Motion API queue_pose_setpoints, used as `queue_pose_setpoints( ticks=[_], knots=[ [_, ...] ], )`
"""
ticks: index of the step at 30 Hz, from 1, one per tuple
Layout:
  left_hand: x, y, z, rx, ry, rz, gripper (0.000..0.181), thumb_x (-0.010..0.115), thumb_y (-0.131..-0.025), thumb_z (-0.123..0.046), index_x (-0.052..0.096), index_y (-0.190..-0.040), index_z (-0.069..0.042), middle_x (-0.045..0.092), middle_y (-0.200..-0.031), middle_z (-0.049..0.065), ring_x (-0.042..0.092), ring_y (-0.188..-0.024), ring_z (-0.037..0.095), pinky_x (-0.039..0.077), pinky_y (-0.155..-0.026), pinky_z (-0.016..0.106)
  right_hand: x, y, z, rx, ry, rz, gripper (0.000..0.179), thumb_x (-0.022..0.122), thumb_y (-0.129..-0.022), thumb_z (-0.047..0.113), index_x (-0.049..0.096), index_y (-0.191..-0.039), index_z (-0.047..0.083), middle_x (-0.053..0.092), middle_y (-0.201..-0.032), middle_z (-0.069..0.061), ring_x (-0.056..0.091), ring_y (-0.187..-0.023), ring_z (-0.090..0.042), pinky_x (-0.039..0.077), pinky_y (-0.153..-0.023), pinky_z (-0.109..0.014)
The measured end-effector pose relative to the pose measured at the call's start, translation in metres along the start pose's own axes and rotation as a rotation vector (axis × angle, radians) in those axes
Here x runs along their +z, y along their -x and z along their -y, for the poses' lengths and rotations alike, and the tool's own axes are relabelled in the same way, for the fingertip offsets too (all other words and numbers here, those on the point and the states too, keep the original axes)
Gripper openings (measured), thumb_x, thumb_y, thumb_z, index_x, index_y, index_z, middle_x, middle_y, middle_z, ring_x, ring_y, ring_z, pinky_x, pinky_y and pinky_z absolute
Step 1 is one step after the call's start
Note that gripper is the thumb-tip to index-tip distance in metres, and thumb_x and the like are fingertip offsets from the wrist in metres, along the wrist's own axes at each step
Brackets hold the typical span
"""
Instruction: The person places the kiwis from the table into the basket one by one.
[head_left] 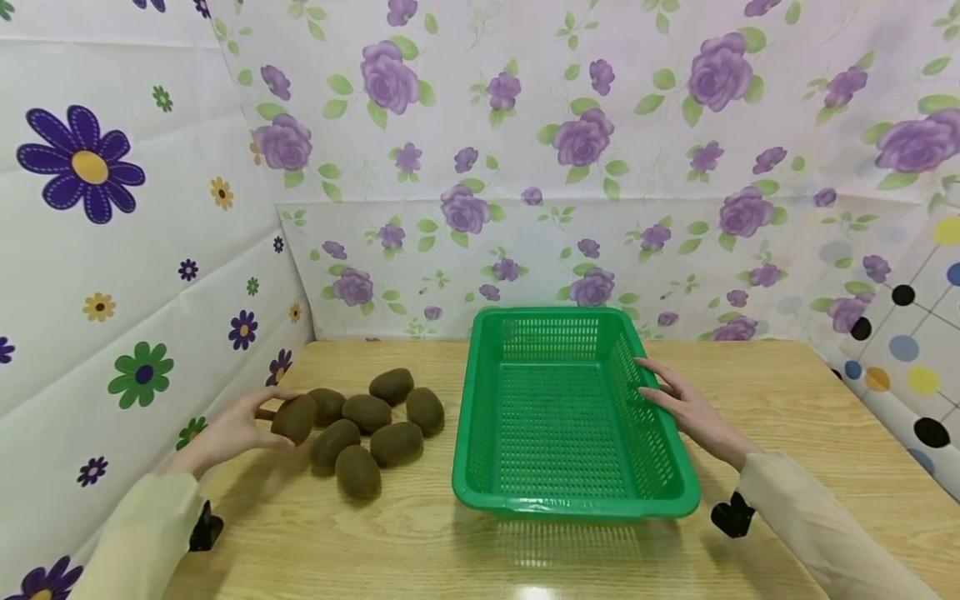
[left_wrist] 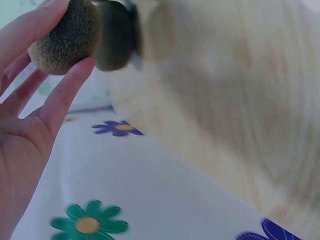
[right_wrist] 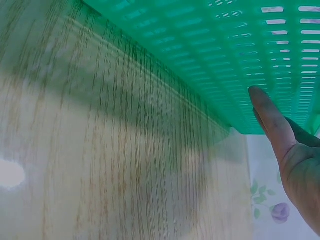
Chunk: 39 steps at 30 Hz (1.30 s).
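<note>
In the head view my left hand [head_left: 238, 429] grips a brown kiwi [head_left: 293, 418] at the left end of a loose group of kiwis [head_left: 397, 444] on the table. The left wrist view shows the thumb and fingers of that hand pinching the fuzzy kiwi [left_wrist: 70, 37], with another kiwi [left_wrist: 114, 37] right behind it. A green plastic basket [head_left: 551, 433] with slotted walls has nothing inside. My right hand [head_left: 693, 410] holds its right rim, fingertips reaching over the edge. From the right wrist, one finger [right_wrist: 272, 117] lies against the outer wall; the others are mostly hidden.
A wood-grain table [head_left: 405, 546] carries everything. Behind it hangs a sheet with purple roses [head_left: 465, 208], and a flowered sheet [head_left: 142, 275] borders the left side. At the right is a sheet with coloured dots [head_left: 903, 346].
</note>
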<state>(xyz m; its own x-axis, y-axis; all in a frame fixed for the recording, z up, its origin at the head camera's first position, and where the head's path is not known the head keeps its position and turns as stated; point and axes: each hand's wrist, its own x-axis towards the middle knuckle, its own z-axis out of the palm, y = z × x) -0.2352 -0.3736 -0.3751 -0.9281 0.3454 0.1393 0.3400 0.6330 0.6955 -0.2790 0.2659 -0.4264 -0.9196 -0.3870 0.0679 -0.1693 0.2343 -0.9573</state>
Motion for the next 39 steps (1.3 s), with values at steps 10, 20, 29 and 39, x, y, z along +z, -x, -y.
queue_pose_setpoints(
  ticks=[10,20,29,39],
  knots=[
    [0.002,-0.025,-0.03,-0.034,0.097,0.07,0.07,0.081,-0.066,-0.015,0.047,-0.127,-0.007,0.034,-0.134,0.018,0.039,-0.111,0.047,0.046,-0.078,0.046,-0.001,0.0,-0.001,-0.013,-0.002,0.009,0.058,0.046,-0.096,0.03,0.016,-0.146,0.024,-0.001,-0.148,-0.009,0.022,-0.125,-0.042,0.036,-0.086,-0.058],
    [0.013,-0.058,-0.07,0.107,0.141,0.136,0.068,0.081,-0.066,-0.01,0.05,-0.127,-0.008,0.04,-0.132,0.014,0.044,-0.109,0.041,0.044,-0.081,0.045,0.0,0.0,0.002,-0.02,-0.01,0.017,0.058,0.046,-0.096,0.028,0.016,-0.146,0.022,0.004,-0.147,-0.013,0.027,-0.123,-0.042,0.037,-0.085,-0.056],
    [0.026,-0.086,-0.109,0.086,0.129,0.113,0.066,0.082,-0.066,-0.023,0.052,-0.125,-0.021,0.043,-0.131,-0.002,0.047,-0.11,0.028,0.042,-0.084,0.047,-0.001,0.0,0.003,-0.02,0.006,0.014,0.058,0.045,-0.096,0.028,0.016,-0.146,0.023,0.004,-0.147,-0.012,0.023,-0.125,-0.042,0.03,-0.087,-0.062],
    [0.063,-0.128,-0.157,0.238,0.269,0.236,0.064,0.08,-0.067,-0.006,0.052,-0.125,-0.014,0.04,-0.132,0.002,0.049,-0.108,0.026,0.049,-0.074,0.04,-0.001,0.0,0.002,-0.02,0.028,0.004,0.058,0.046,-0.096,0.029,0.017,-0.146,0.022,0.007,-0.147,-0.016,0.021,-0.125,-0.042,0.031,-0.087,-0.061]
  ],
)
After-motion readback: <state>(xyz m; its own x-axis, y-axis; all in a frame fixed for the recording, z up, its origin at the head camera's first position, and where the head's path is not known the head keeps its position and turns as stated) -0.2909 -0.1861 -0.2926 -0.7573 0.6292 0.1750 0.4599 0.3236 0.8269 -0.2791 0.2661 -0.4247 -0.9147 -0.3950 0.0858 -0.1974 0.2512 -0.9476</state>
